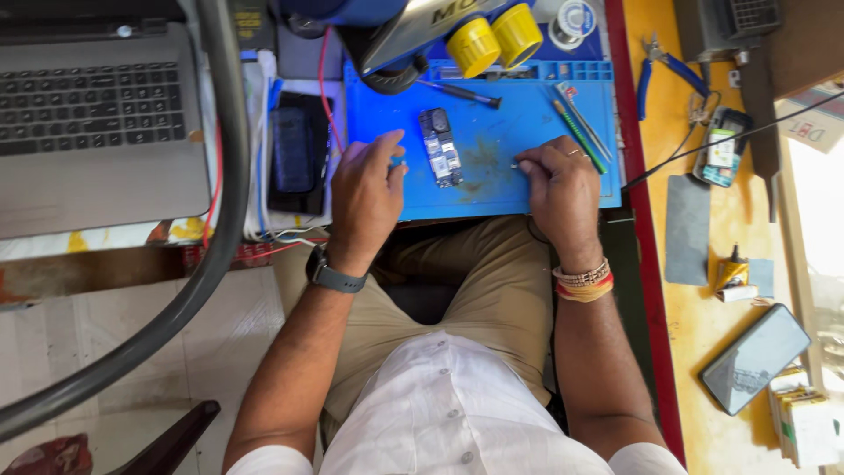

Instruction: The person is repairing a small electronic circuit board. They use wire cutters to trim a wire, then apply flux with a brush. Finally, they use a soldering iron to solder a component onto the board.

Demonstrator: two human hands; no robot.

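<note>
Left hand (365, 198) sits loosely curled at the blue mat's (527, 189) left edge, fingers half bent, gripping nothing. Right hand (563, 189) pinches something tiny at centre frame; too small to name. Between them lies the opened phone board (440, 147), cover off, so I'd judge disassembly well along, reassembly undone. The mat's tray slots (563, 70) at top hold small parts, unclear which.

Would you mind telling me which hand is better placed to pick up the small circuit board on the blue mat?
Probably the left hand: its fingertips lie just beside the circuit board on the blue mat and look free. The right hand sits farther away and seems to pinch a tiny part.
</note>
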